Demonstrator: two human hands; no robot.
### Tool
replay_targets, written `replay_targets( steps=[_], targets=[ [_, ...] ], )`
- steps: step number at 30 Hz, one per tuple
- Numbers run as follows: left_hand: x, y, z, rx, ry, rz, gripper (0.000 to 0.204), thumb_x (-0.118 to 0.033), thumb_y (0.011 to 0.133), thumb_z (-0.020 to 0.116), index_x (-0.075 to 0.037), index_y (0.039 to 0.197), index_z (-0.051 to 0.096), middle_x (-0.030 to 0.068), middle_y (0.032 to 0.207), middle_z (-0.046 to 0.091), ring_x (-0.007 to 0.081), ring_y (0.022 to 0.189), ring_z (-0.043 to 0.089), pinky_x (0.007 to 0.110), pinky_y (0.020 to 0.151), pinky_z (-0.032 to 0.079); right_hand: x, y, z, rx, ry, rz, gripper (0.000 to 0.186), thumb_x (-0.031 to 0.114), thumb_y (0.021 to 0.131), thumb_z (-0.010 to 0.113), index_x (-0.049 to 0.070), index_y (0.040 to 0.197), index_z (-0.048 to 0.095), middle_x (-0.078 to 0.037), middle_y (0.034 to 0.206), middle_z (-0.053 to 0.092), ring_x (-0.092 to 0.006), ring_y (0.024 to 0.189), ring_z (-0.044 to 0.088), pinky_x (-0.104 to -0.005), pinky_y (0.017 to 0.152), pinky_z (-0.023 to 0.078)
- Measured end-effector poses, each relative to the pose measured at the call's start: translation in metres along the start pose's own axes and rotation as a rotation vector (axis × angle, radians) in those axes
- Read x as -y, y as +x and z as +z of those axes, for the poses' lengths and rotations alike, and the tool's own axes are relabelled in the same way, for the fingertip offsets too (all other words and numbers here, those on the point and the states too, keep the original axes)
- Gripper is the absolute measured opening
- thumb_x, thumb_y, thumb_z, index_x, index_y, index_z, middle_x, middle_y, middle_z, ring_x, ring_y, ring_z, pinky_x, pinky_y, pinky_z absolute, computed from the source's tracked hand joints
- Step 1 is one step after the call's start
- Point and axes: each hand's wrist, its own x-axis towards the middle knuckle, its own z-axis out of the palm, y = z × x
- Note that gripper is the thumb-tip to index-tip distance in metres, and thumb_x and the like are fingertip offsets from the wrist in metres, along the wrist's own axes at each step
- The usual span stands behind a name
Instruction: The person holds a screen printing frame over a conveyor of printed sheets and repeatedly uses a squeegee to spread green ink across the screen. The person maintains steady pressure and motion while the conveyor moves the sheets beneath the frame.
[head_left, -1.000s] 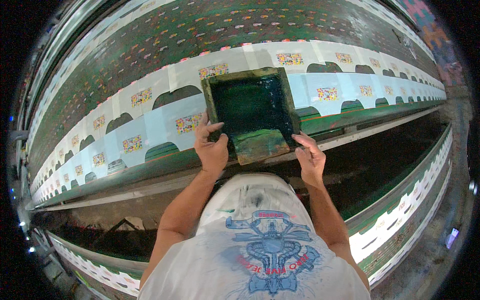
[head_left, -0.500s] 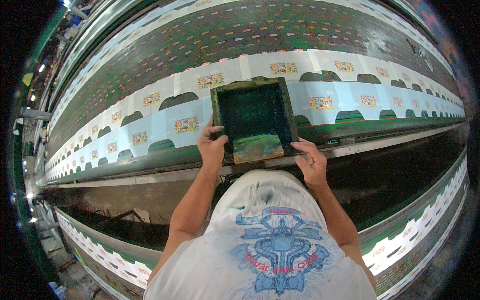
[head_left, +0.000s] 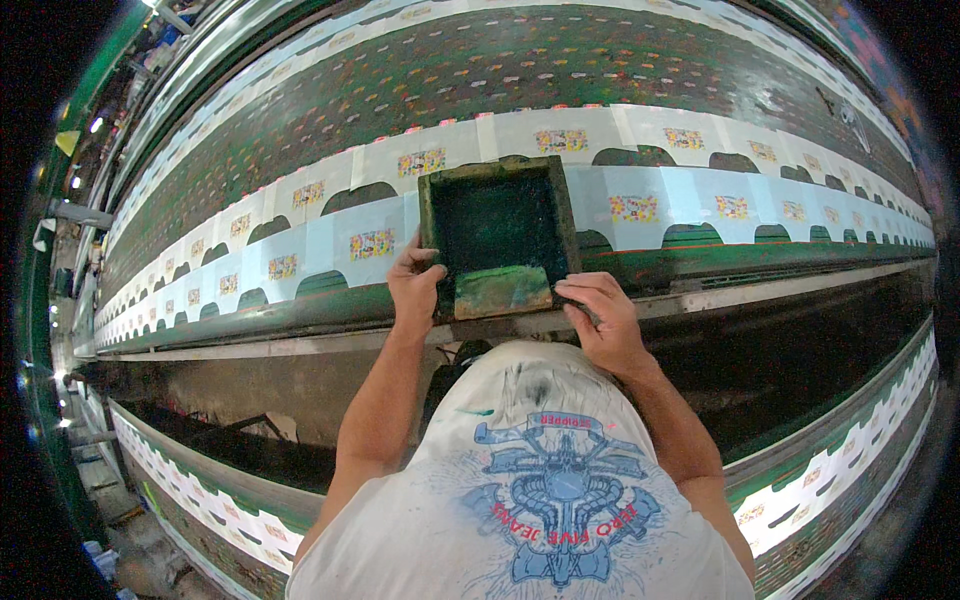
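A dark wooden screen-printing frame [head_left: 568,205] lies on the long green table, over light-blue cut pieces [head_left: 685,205] that carry small colourful prints. Its mesh [head_left: 497,220] looks nearly black. At the near end of the frame sits a flat board stained green and brown [head_left: 503,292]. My left hand [head_left: 413,288] is closed round the frame's near left side, thumb on top. At the near right corner my right hand [head_left: 603,318] has its fingers closed on the frame's edge. The undersides of both grips are hidden.
Rows of white printed pieces [head_left: 365,160] run along the table beyond the frame. A pale rail [head_left: 260,350] follows the table's near edge. Behind me stands another table with white printed pieces [head_left: 215,505]. A dark gap lies between the two tables.
The frame has shifted slightly left against my body. My right hand has moved left and a little up, with its fingers drawn closer together at the corner. The left hand keeps its hold.
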Motion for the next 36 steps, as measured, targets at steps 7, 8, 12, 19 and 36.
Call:
replay_targets(
  steps=[7,8,12,19,36],
  targets=[
    [-0.012,-0.005,0.006,-0.005,0.071,-0.023,0.023,0.013,0.077,0.074,0.001,0.096,0.073,0.0263,0.174,0.05,0.0281,0.149,0.059,0.039,0.118,0.048,0.016,0.039,0.04,0.342,-0.306,-0.236,0.033,0.022,0.094,0.08,0.011,0.125,0.079,-0.01,0.129,0.072,-0.0325,0.13,0.064,-0.0486,0.109,0.052],
    [-0.011,-0.004,0.006,0.006,0.045,-0.013,0.022,0.013,0.077,0.074,0.001,0.096,0.072,0.0264,0.174,0.05,0.0283,0.149,0.059,0.04,0.119,0.048,0.015,0.043,0.046,0.371,-0.367,-0.254,0.032,0.021,0.095,0.077,0.011,0.125,0.079,-0.01,0.126,0.072,-0.0323,0.128,0.065,-0.0482,0.108,0.053],
    [-0.001,-0.001,0.003,0.019,0.011,0.051,0.02,0.012,0.077,0.075,0.0,0.093,0.072,0.0268,0.174,0.05,0.0288,0.148,0.06,0.04,0.119,0.048,0.007,0.05,0.063,0.462,-0.516,-0.283,0.027,0.019,0.097,0.067,0.01,0.12,0.078,-0.011,0.114,0.073,-0.0328,0.116,0.068,-0.047,0.101,0.056],
    [-0.001,-0.002,0.005,0.009,0.125,0.009,0.016,0.01,0.078,0.073,0.002,0.092,0.071,0.0313,0.173,0.048,0.0294,0.151,0.058,0.038,0.118,0.048,0.015,0.119,0.038,0.746,-0.4,-0.027,0.031,0.004,0.09,0.071,0.004,0.121,0.077,-0.016,0.116,0.077,-0.0384,0.115,0.072,-0.0493,0.102,0.057],
    [-0.01,-0.001,0.002,0.073,-0.068,-0.097,0.029,0.016,0.096,0.066,0.003,0.122,0.072,0.0285,0.175,0.045,0.0302,0.155,0.054,0.041,0.126,0.043,-0.045,0.184,0.079,0.479,-0.515,0.062,0.048,-0.003,0.087,0.064,0.009,0.131,0.079,-0.016,0.117,0.076,-0.0397,0.119,0.071,-0.0519,0.111,0.055]
  ],
)
